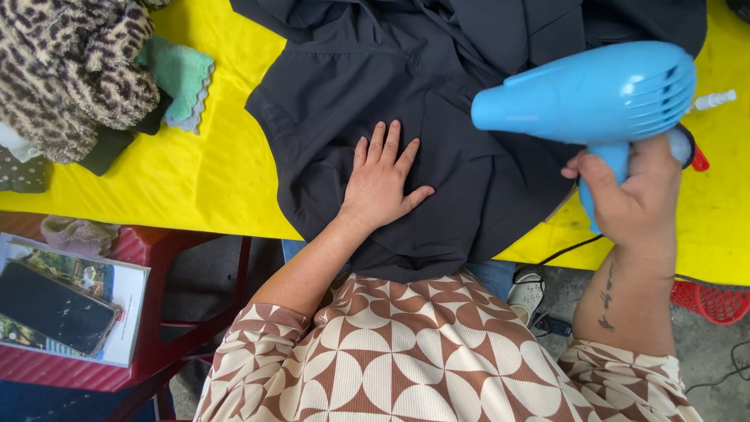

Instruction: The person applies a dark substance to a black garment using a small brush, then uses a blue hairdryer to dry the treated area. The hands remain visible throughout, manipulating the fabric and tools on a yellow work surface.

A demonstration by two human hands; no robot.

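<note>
While left hand (380, 181) flattens dark garment (437, 101), dryer (590, 98) gripped

The yellow table (211, 168) has bare room left of the dark jacket (437, 117), between it and the green cloth (181, 74). Farther left, a spotted fuzzy pile (70, 66) blocks the corner. The left hand (380, 181) lies flat on the jacket, and the right hand (637, 195) holds a blue hair dryer (594, 98) above its right side. A small bare yellow strip shows by the right edge, near a white spray nozzle (715, 99).
</note>
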